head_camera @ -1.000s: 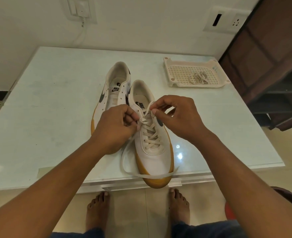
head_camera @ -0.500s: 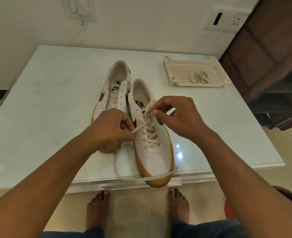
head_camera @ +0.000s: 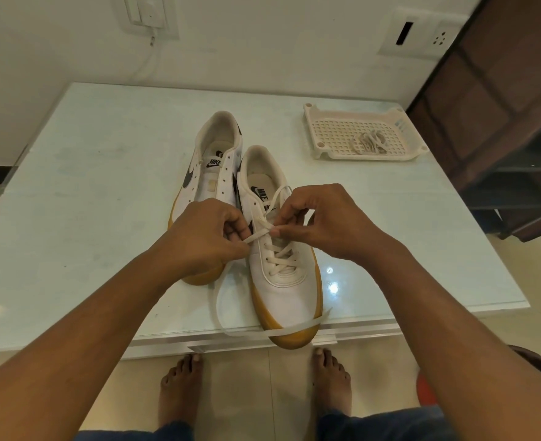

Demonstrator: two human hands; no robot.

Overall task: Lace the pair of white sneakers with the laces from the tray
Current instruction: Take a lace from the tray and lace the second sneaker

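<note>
Head view: left hand (head_camera: 199,237) and right hand (head_camera: 323,221) each pinch one lace (head_camera: 258,233) on the front sneaker (head_camera: 290,288). Second, unlaced sneaker (head_camera: 213,176) touching beside it; tray (head_camera: 368,156) holding spare lace (head_camera: 368,142), far right tabletop (head_camera: 87,218) corner.

Half-laced white sneaker (head_camera: 290,291), unlaced sneaker (head_camera: 213,176) beside it, bundled lace (head_camera: 369,142) in tray (head_camera: 342,156)

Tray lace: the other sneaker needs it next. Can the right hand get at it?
Likely yes, once freed: the right hand pinches the threaded lace, but the tray lace lies uncovered in the tray on that side, nothing between.
</note>
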